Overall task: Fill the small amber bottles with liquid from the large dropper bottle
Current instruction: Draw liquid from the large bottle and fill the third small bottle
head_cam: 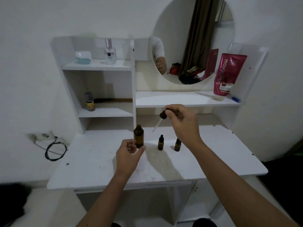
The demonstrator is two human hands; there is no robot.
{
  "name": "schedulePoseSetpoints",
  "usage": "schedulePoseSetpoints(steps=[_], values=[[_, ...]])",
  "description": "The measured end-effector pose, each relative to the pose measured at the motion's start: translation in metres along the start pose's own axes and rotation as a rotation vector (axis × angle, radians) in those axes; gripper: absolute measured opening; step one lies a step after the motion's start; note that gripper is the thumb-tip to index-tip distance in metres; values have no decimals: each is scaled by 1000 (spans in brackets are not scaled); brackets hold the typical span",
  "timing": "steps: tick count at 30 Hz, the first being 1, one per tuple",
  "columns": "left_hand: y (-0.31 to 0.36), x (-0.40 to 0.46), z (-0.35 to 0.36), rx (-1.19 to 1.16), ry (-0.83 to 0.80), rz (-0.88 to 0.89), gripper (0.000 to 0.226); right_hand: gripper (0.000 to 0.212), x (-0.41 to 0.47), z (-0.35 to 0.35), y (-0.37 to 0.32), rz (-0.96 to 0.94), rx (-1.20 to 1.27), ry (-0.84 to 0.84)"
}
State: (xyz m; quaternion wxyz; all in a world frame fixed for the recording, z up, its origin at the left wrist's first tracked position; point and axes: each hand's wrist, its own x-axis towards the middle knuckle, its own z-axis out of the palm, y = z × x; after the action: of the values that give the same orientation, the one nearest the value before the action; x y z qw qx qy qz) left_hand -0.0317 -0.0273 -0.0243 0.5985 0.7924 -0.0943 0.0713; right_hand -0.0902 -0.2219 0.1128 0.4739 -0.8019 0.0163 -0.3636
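Amber large bottle (pixel 138 135) uncapped; right hand (pixel 181 119) pinching dropper (pixel 159 119)

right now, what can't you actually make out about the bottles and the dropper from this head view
- Liquid level in the large amber bottle: dark glass, and the left hand covers its base.
- Whether the dropper in the right hand holds liquid: its glass tube is thin and blurred.
- Fill of the two small amber bottles: too small; the right wrist hides part of the right-hand one.
- Any bottle labels: none legible.
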Motion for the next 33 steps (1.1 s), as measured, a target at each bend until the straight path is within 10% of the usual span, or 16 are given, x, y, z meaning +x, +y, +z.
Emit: schedulePoseSetpoints(steps=[5, 33], values=[[-7, 21, 5, 33, -30, -29, 74, 17, 16, 25, -9, -3, 66, -17], [-8, 29, 13, 138, -22, -7, 45, 17, 20, 93, 32, 72, -110, -309]])
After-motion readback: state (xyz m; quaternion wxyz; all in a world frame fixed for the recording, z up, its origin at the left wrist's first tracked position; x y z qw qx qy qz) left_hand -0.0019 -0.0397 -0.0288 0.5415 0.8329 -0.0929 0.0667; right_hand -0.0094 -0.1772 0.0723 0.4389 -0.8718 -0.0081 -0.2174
